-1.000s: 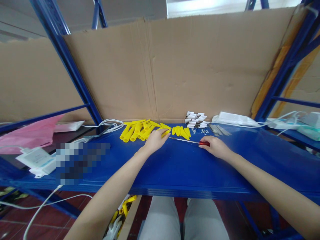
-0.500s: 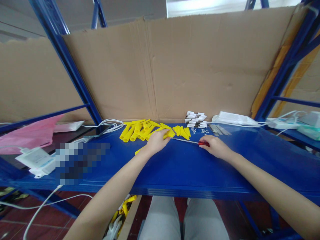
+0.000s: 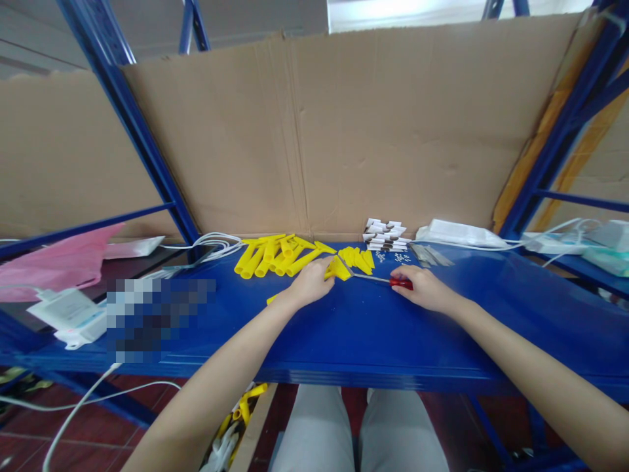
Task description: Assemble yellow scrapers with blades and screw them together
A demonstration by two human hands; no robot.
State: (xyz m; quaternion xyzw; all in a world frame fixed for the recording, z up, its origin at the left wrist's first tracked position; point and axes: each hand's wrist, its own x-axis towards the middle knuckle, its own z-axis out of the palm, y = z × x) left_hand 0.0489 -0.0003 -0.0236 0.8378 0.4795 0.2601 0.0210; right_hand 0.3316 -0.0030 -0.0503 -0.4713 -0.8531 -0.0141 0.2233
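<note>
My left hand (image 3: 312, 283) is closed round a yellow plastic scraper (image 3: 340, 268) with a thin metal blade along its far edge. The scraper's handle end shows below my left wrist. In my right hand (image 3: 426, 288) is a screwdriver (image 3: 400, 282) by its red handle, with its long shaft pointing left. The shaft's tip meets the scraper's head near the blade; the exact contact is too small to make out. Just behind lie several small yellow plastic pieces (image 3: 362, 260). To their left is a pile of yellow tube handles (image 3: 270, 255).
Stacked white cards (image 3: 384, 235), tiny screws (image 3: 400, 257) and thin metal blades (image 3: 431, 255) lie at the back of the blue shelf (image 3: 373, 334). A cardboard sheet (image 3: 393, 131) stands behind. White cables (image 3: 221, 246) lie left; below, a box holds yellow parts (image 3: 246, 410).
The scraper in my left hand has turned and shifted slightly right, showing more of its flat head. The screwdriver has barely moved.
</note>
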